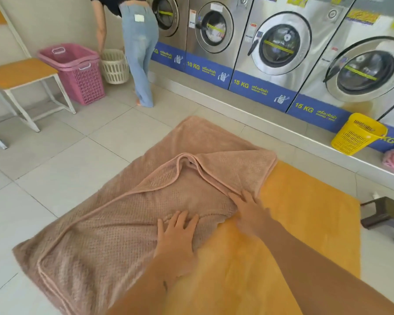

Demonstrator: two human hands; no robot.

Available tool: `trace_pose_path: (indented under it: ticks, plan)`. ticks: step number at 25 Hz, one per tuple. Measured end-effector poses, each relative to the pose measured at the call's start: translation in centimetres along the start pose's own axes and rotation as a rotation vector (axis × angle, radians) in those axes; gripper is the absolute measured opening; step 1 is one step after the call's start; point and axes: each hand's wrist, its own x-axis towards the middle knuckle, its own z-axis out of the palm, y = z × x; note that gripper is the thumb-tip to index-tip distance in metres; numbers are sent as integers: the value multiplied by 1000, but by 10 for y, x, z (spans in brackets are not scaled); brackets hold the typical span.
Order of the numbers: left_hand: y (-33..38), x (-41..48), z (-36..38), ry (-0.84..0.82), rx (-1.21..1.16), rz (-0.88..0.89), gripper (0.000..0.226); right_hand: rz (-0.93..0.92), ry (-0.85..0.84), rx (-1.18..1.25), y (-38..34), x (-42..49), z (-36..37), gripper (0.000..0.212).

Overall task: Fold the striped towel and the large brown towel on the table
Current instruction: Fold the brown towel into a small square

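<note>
A large brown towel (114,228) lies spread over the left part of an orange table (305,212), its left side hanging past the edge. One corner is folded back across the middle, leaving a hemmed ridge. My left hand (176,237) rests flat on the towel near its right edge, fingers spread. My right hand (248,209) presses flat on the folded hem just beyond, fingers apart. Neither hand grips the cloth. No striped towel is in view.
Washing machines (282,42) line the far wall. A person (137,48) stands bent over a cream basket (115,65) beside a pink basket (76,71). A yellow basket (357,134) sits on the ledge at right, a bench (21,73) at left, a dark stool (387,212) at right.
</note>
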Motion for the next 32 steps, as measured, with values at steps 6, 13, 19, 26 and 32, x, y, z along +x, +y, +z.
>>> trace_pose_path:
  ticks: [6,13,19,26,32]
  plan:
    - [54,-34,18,76,-140,-56,64,-87,76,-77,26,-20,8,71]
    - [147,-99,67,57,-122,-105,67,-141,40,-148,105,-78,17,66]
    - [172,-109,49,46,-168,-129,59,-176,223,-125,148,-97,26,71]
    - [158,-33,8,397,52,11,49,-232,328,-307,154,-72,24,73]
    - [127,44,-11,366,326,91,70,-344,543,-173,147,-41,-18,25]
